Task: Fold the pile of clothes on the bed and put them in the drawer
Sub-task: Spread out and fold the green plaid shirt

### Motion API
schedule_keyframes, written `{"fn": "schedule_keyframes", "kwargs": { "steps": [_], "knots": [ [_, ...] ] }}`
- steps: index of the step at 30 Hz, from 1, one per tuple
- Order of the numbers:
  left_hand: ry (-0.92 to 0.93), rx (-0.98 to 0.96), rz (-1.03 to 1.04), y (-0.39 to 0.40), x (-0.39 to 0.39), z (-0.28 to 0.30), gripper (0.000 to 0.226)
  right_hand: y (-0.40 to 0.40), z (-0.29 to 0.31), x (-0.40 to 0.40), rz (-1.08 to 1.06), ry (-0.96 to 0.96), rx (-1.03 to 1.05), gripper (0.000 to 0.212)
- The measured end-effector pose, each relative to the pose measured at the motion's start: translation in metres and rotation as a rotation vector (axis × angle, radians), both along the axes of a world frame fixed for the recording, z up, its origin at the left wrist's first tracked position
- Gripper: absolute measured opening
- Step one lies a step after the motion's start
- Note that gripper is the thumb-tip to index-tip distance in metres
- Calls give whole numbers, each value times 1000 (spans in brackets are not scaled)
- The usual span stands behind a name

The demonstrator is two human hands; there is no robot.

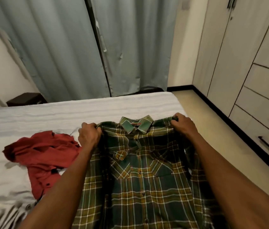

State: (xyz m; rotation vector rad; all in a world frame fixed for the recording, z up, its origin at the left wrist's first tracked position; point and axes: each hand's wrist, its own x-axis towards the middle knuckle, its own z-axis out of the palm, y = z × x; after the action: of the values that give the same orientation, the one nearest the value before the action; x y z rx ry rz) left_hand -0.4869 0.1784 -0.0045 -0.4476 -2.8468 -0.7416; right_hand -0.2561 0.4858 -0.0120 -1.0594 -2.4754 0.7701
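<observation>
A green and yellow plaid shirt (140, 182) is spread front side up in front of me, its collar pointing away over the bed (81, 113). My left hand (89, 134) grips the shirt's left shoulder. My right hand (182, 123) grips the right shoulder. A crumpled red shirt (44, 156) lies on the white sheet to the left, touching my left forearm. Drawers (262, 134) with dark handles are set low in the wardrobe on the right.
Grey curtains (64, 47) hang behind the bed. A beige wardrobe (229, 55) lines the right wall, with a strip of pale floor (213, 129) between it and the bed. A dark box (26, 99) sits beyond the bed's far left corner.
</observation>
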Motion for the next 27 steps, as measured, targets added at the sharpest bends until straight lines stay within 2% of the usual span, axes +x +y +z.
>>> {"fn": "schedule_keyframes", "kwargs": {
  "steps": [3,7,10,14,18,21,23,25,27],
  "knots": [
    [-55,26,-19,-32,25,50,23,-22,49,42,72,-48,14,24],
    [-211,108,-91,-69,53,107,10,-44,101,88,9,-30,101,14],
    [-368,251,-117,-91,78,149,21,-68,151,119,-56,51,123,15],
    [-482,465,-160,-116,114,212,38,-100,220,156,-87,229,197,20],
    [-520,518,-312,-152,153,282,37,-135,281,184,-136,381,295,28],
    [-601,606,-411,-179,175,323,35,-159,319,202,-170,481,320,23],
    [-564,628,-429,-194,183,340,27,-173,337,212,-164,523,333,23],
    [-419,603,-421,-203,186,350,19,-184,352,221,-132,573,367,25],
    [-280,655,-448,-214,188,359,24,-196,364,227,-94,611,449,26]
  ]
}}
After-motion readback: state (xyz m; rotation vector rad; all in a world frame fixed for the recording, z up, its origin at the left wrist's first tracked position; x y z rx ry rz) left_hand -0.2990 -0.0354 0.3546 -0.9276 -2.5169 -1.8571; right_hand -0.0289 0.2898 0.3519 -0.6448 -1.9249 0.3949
